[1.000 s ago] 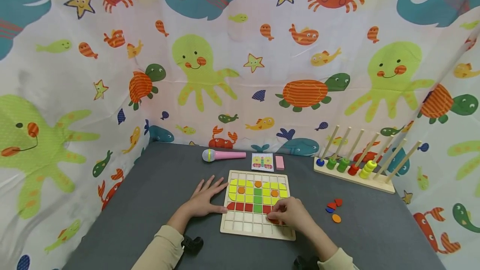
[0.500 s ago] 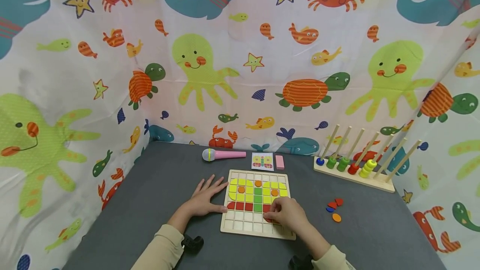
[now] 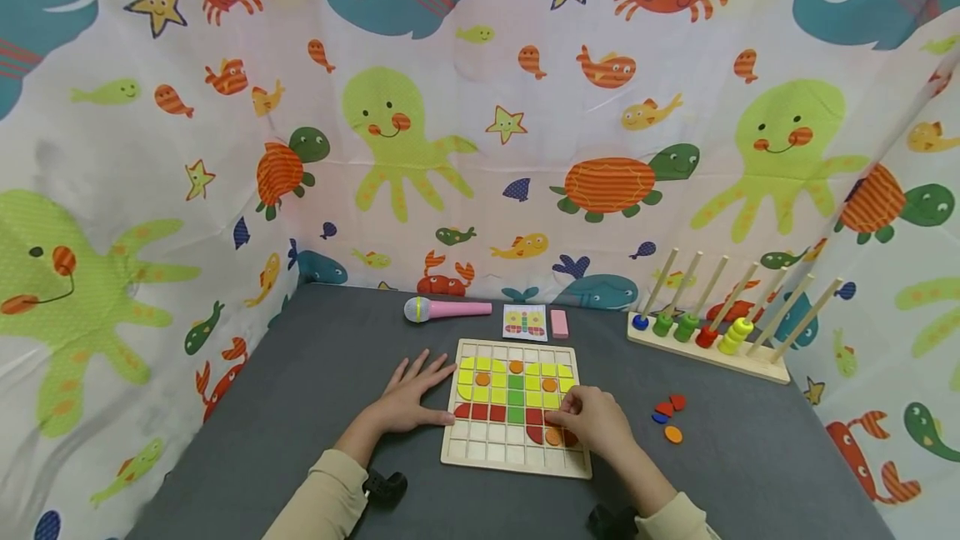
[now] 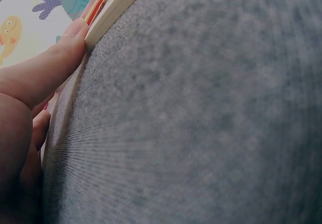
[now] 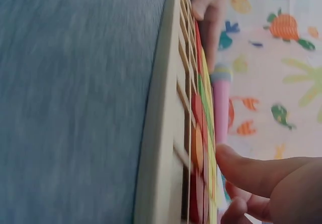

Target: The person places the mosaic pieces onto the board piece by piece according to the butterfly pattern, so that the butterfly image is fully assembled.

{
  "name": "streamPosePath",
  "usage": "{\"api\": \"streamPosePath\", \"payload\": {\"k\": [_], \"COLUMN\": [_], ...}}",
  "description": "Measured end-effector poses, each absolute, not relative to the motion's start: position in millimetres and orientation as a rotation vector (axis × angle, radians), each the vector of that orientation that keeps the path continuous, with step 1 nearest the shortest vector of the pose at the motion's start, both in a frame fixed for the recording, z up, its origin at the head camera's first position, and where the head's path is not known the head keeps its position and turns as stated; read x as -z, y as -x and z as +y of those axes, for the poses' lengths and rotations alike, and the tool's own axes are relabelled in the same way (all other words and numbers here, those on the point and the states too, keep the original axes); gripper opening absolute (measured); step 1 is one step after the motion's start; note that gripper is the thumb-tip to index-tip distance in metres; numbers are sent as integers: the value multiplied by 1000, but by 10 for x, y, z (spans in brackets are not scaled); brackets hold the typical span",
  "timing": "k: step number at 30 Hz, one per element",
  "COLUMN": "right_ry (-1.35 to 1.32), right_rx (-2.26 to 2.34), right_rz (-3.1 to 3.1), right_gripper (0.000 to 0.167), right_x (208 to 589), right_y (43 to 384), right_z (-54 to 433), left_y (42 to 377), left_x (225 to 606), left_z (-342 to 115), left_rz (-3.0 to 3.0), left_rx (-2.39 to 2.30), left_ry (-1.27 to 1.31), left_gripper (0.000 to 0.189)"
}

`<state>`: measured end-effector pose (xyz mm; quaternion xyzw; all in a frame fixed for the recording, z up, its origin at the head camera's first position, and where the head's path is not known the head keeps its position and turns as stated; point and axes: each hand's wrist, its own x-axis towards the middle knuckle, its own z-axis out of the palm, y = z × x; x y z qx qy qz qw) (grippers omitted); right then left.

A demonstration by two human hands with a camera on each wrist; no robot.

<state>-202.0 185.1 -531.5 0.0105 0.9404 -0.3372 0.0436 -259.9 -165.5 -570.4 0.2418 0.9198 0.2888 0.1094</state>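
Note:
A wooden grid board [image 3: 487, 458] lies on the dark cloth, with yellow, green, red and orange flat tiles in its cells. My left hand [image 3: 407, 398] lies with fingers spread at the board's left side. In the left wrist view its thumb [image 4: 65, 50] touches the board's edge. Over the board's right part is my right hand [image 3: 596, 421], its thumb and fingertips right at the row of red tiles. A rounded red tile [image 3: 535, 435] and an orange disc [image 3: 552, 437] sit just below that row. Another red tile [image 3: 571, 439] is partly covered by the right hand.
Behind the board are a pink toy microphone [image 3: 457, 310], a picture card [image 3: 525, 323] and a pink block [image 3: 559, 324]. A pegged wooden stand [image 3: 708, 348] with coloured rings stands back right. Loose red and blue pieces [image 3: 666, 411] and an orange disc [image 3: 673, 435] lie to the right.
My right hand has left the rounded red tile in a cell and moved right and slightly up. The orange disc and tile beside it now show. The left hand has stayed put.

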Motion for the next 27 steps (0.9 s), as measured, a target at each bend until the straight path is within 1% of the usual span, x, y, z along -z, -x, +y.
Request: {"api": "streamPosePath", "payload": {"k": [5, 8, 14, 19, 27], "right_ry": [-106, -154, -195, -195, -305], "right_rx": [1008, 1011, 1001, 992, 999], "right_rz": [2928, 2946, 2992, 3028, 2993], "right_gripper": [23, 21, 22, 23, 27], "right_x": [5327, 5312, 5273, 5263, 5275], "right_y": [2021, 1998, 1923, 1885, 1849], "right_z": [2154, 2359, 2746, 3031, 3355], "left_y": [2602, 2588, 2586, 2602, 2601], "left_x": [5711, 5699, 5697, 5734, 5739], "left_z": [-1639, -1637, -1646, -1650, -1641], "left_rz": [2686, 2694, 2707, 2726, 2725], "left_rx": [-859, -852, -849, -807, -805], "left_ry": [-696, -696, -719, -683, -680], "left_gripper": [100, 100, 98, 101, 101]}}
